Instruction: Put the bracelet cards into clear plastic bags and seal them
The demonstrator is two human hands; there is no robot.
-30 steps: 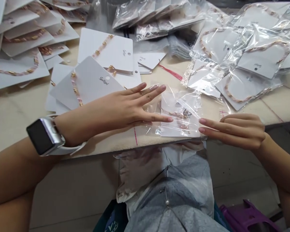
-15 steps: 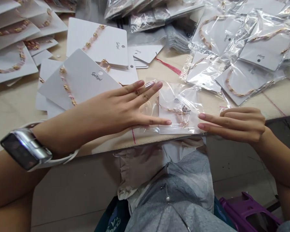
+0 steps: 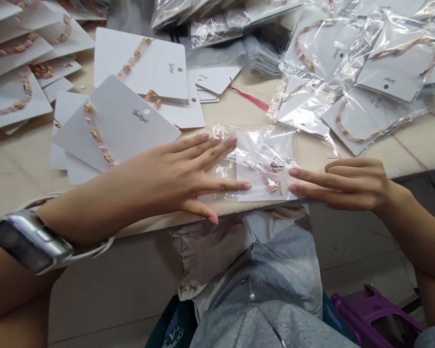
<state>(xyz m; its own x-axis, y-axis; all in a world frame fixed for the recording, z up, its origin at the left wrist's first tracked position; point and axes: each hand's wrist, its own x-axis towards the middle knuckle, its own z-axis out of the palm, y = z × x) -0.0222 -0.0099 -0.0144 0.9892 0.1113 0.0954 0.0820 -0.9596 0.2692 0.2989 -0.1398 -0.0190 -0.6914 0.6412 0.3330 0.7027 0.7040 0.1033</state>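
Left hand has spread its thumb; we find it and the right hand open, holding nothing, on the bagged bracelet card at the worktop edge. Filled bags lie right of that card, unbagged cards left.

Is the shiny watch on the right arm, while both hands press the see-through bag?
No: the silver watch is on the left wrist, not the right, as the head view shows. The left hand and right hand do press the clear plastic bag.
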